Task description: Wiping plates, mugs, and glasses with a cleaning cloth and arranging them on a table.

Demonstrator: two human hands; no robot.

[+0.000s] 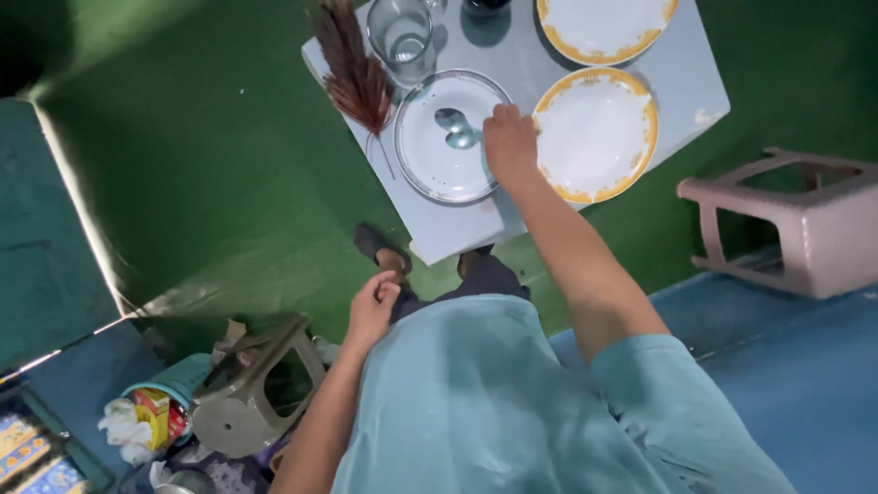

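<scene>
Nearest, left hand (372,308) hangs loosely curled, empty. Right hand (509,144) pinches spoon (456,129) on white plate (448,174), bowl pointing upper left, axis diagonal.

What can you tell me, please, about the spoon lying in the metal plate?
The spoon looks like shiny metal. Its rounded bowl points toward the far side and reflects light. It lies inside the silvery round plate on the pale table, near the plate's middle. The handle runs toward the right hand, whose fingers cover its end, so the grip itself cannot be made out. The left hand is nowhere near it.
</scene>
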